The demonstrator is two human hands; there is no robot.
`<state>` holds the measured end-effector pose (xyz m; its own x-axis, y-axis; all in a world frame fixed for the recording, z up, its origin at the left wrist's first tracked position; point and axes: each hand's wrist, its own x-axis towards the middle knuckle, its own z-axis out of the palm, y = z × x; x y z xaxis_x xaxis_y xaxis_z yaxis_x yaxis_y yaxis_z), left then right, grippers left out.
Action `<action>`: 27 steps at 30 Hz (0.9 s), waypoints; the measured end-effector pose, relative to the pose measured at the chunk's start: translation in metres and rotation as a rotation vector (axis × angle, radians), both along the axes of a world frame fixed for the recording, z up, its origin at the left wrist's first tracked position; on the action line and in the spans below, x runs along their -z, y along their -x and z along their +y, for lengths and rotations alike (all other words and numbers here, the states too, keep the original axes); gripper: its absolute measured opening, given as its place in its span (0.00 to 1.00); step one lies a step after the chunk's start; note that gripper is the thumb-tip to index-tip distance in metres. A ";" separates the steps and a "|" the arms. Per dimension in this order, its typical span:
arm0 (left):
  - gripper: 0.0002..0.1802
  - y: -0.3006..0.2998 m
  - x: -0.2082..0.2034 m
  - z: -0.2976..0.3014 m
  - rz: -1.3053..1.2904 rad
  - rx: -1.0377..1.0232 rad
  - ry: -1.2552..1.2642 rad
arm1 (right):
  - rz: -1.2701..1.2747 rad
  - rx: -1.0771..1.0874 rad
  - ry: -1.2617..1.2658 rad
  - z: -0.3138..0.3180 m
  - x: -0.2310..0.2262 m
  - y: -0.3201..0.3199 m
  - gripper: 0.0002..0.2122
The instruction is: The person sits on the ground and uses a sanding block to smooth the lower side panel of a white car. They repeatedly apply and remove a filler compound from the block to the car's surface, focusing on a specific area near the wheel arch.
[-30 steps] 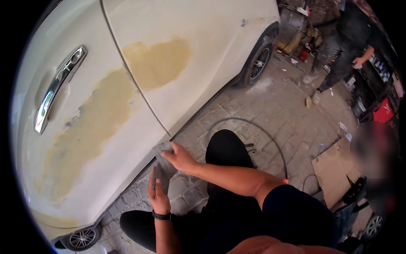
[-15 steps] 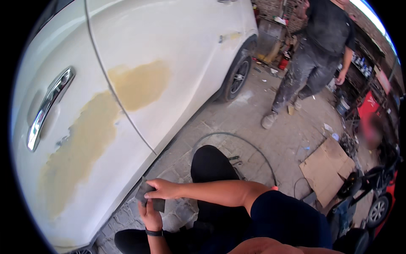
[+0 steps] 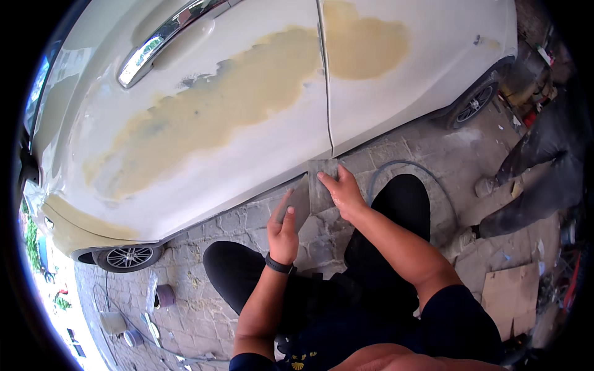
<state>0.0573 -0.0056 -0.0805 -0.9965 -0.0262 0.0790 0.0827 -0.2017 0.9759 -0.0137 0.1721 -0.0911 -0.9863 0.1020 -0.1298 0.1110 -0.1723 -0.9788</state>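
Observation:
My left hand (image 3: 283, 234), with a black band at the wrist, grips a thin grey rectangular sheet (image 3: 301, 203). A similar flat grey piece (image 3: 320, 195) is pinched between the thumb and fingers of my right hand (image 3: 344, 193). The two pieces stand edge to edge, the left one tilted; I cannot tell their material. Both hands are above my knees, just short of the lower edge of a white car (image 3: 247, 176). On its doors, a long tan filler patch (image 3: 216, 99) crosses the seam to a second tan patch (image 3: 365, 46).
A co-worker's dusty trousers (image 3: 538, 167) show at the right. Behind my right knee a dark hose (image 3: 427, 173) curves over the paving. Flattened cardboard (image 3: 510, 297) lies at the lower right. Small tubs (image 3: 133, 337) stand at the lower left, near a car wheel (image 3: 128, 258).
My view has swung left, bringing the front wheel and tubs into sight. My hands, overlapping earlier, are now apart, each with a grey piece. The co-worker appears farther right.

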 end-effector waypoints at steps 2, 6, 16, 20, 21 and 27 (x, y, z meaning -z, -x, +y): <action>0.25 0.000 0.005 0.000 0.021 0.025 -0.018 | 0.131 0.008 0.030 -0.001 -0.002 -0.002 0.12; 0.27 -0.004 0.015 -0.002 -0.130 0.102 -0.157 | 0.024 -0.183 -0.061 -0.004 -0.008 -0.010 0.12; 0.34 0.000 0.005 -0.013 -0.292 0.422 -0.881 | -0.034 -0.662 0.364 -0.002 -0.015 -0.021 0.15; 0.34 0.007 0.007 -0.005 -0.099 0.260 -0.336 | -0.093 -0.712 0.549 0.008 -0.022 -0.021 0.16; 0.31 0.010 0.008 -0.005 -0.100 0.149 -0.308 | -0.126 -0.715 0.585 0.009 -0.022 -0.021 0.16; 0.21 0.015 0.020 -0.017 0.011 -0.142 -0.115 | 0.179 -0.261 0.005 0.009 -0.014 -0.012 0.17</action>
<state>0.0419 -0.0228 -0.1001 -0.9812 -0.1763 0.0785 0.1292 -0.2978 0.9458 -0.0018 0.1813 -0.0773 -0.9862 -0.1583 0.0482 -0.0216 -0.1657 -0.9859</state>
